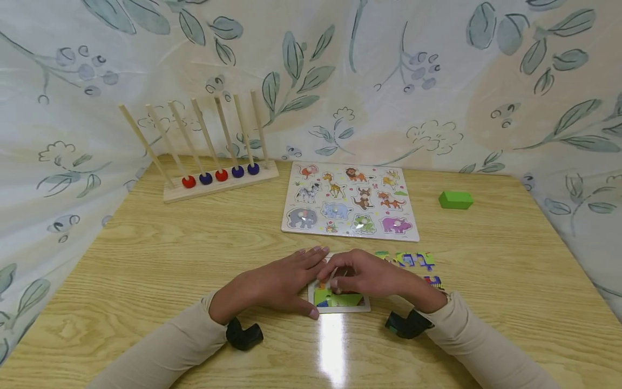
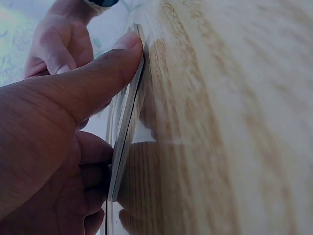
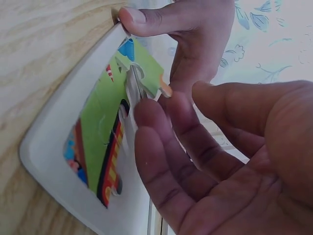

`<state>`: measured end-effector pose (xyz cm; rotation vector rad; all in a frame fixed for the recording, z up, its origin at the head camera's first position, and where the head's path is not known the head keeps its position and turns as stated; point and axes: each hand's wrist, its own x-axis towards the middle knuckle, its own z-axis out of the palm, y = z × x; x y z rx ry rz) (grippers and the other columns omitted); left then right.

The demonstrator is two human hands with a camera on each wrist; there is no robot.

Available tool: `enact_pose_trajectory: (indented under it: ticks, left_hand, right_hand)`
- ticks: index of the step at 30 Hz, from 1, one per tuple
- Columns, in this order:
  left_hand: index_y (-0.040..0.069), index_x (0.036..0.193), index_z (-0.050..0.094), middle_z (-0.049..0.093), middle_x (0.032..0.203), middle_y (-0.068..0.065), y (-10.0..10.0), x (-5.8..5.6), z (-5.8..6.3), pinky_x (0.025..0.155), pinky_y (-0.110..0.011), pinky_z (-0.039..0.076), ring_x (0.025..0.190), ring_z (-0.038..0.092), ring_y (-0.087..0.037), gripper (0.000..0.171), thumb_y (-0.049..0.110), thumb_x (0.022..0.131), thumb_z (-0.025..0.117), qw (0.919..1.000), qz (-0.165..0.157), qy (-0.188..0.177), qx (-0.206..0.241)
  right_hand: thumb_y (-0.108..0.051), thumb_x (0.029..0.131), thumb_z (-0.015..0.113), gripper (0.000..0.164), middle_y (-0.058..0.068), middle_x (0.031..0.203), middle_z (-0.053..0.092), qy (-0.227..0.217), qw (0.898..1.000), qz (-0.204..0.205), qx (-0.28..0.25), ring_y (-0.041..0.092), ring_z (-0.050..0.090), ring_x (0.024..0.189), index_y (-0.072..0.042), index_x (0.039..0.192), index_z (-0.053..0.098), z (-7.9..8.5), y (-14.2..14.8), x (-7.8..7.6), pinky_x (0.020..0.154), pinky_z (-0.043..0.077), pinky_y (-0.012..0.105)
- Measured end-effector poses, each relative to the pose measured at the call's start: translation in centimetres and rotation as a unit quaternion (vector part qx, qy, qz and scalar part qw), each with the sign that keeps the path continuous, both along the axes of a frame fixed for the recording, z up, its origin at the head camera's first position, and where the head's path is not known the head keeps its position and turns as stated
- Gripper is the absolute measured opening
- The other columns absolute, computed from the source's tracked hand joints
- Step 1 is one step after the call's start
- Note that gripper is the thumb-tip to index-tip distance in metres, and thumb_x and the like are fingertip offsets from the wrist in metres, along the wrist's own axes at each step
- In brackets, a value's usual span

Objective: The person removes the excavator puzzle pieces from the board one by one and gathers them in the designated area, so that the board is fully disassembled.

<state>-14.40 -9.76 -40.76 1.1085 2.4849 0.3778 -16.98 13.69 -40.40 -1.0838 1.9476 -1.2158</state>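
My left hand (image 1: pixel 286 278) lies along the left side of a small white-framed jigsaw tray (image 1: pixel 350 309), fingers extended and thumb resting at its near edge. In the right wrist view that thumb touches the corner of the tray. My right hand (image 1: pixel 366 273) hovers over the tray with loosely bent fingers, its thumb apart from them. Its fingertips are close to a green jigsaw piece (image 3: pixel 152 73) with an orange tab; contact is unclear. Another green piece (image 3: pixel 98 117) with a red, yellow and black edge sits in the tray.
Several loose jigsaw pieces (image 1: pixel 421 260) lie right of the tray, partly behind my right forearm. Beyond is an animal peg puzzle board (image 1: pixel 316 229). A wooden peg stand (image 1: pixel 177 194) with red and blue beads stands back left; a green block (image 1: pixel 455 200) lies right.
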Motion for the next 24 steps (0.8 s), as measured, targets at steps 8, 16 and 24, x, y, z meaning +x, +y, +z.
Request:
enact_pose_trajectory:
  ticks: [8, 16, 24]
  left_hand:
    - [0.012, 0.157, 0.013, 0.0, 0.162, -0.005, -0.08, 0.03, 0.15, 0.118, -0.038, 0.007, 0.147, -0.003, -0.02, 0.101, 0.058, 0.085, 0.066, 1.0, -0.005, 0.007, 0.003]
    - [0.003, 0.154, 0.02, 0.003, 0.162, -0.007, -0.04, 0.12, 0.09, 0.117, -0.035, 0.006, 0.147, 0.0, -0.02, 0.099, 0.057, 0.085, 0.067, 0.9997, -0.013, 0.022, 0.004]
    - [0.002, 0.154, 0.022, 0.005, 0.162, -0.009, -0.04, 0.11, 0.1, 0.117, -0.035, 0.007, 0.148, 0.002, -0.022, 0.098, 0.057, 0.086, 0.067, 0.9996, -0.015, 0.023, 0.01]
  right_hand:
    - [0.003, 0.093, 0.061, 0.022, 0.002, 0.103, 0.063, 0.016, 1.0, -0.002, 0.008, 0.016, 0.059, 0.09, -0.005, 0.111, 0.069, -0.03, -0.36, 0.14, 0.079, 0.052, 0.031]
    - [0.004, 0.091, 0.062, 0.017, -0.001, 0.092, 0.062, 0.005, 1.0, 0.014, 0.012, 0.012, 0.055, 0.081, -0.002, 0.105, 0.071, -0.01, -0.29, 0.08, 0.071, 0.05, 0.025]
    - [-0.001, 0.092, 0.063, 0.014, 0.002, 0.096, 0.066, -0.004, 0.999, 0.029, 0.019, 0.012, 0.058, 0.081, -0.001, 0.105, 0.07, 0.14, -0.3, 0.16, 0.073, 0.052, 0.027]
